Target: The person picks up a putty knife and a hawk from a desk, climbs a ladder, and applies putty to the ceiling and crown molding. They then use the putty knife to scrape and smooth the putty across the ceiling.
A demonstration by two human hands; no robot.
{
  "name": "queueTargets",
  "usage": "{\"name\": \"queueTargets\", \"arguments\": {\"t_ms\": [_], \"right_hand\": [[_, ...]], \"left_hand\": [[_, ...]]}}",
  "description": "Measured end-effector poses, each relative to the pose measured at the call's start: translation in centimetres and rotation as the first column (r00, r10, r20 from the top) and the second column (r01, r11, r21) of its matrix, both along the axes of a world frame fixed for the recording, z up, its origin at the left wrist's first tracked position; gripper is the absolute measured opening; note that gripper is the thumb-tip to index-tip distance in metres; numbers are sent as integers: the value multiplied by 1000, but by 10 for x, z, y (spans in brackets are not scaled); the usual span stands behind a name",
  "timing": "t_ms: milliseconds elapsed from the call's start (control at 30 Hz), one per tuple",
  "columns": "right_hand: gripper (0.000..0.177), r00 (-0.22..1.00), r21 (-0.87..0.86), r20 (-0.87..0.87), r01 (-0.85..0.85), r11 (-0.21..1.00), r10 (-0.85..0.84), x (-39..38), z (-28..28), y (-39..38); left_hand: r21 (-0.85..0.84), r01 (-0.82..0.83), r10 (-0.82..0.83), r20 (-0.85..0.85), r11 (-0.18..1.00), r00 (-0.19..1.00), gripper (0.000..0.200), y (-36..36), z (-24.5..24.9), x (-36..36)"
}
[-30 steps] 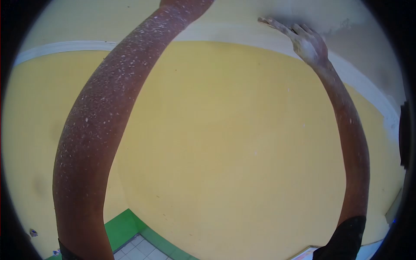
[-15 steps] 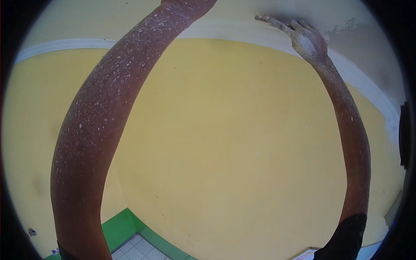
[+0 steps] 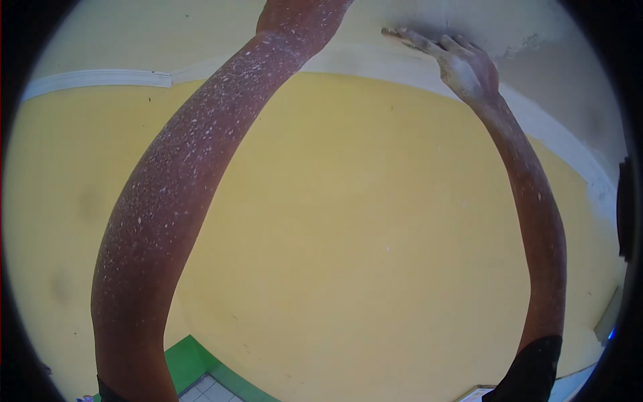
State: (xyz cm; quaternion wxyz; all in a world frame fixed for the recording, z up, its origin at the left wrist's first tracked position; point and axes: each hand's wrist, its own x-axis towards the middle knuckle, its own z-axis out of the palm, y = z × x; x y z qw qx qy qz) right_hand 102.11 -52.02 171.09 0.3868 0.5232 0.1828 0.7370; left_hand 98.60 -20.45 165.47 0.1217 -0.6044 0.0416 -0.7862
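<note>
Right hand [image 3: 471,70] was up and open, fingers [image 3: 420,41] spread and whitened, the longest reach pointing left; whether they pressed on the pale surface [image 3: 167,40] above could not be told. White band [image 3: 365,62] lay just below and left of those fingers, passing behind the wrist. Its long axis ran crosswise along the top of the yellow wall [image 3: 348,201], left toward the other hand, and right of the grip it bent downward in the wide view. Left hand [image 3: 305,12] was mostly cut off at the top; its grip could not be told. Of the two, the right seemed nearer the band. Well left of both, a ridged moulding [image 3: 100,79] pointed along the same line.
</note>
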Motion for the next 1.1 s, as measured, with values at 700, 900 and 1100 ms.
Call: {"name": "queueTargets", "arguments": {"t_ms": [700,900,1100], "right_hand": [[49,995,-44,13,-103,994,104,-30,30,-32],[48,994,-141,24,-98,985,102,-13,65,-32],[55,902,-246,139,-367,897,408,-92,54,18]], "left_hand": [[-7,137,-136,-182,990,974,72,-35,0,23],[50,42,-29,-237,998,971,68,-33,-14,23],[90,177,-145,-283,980,948,69,-41,-18,5]]}}
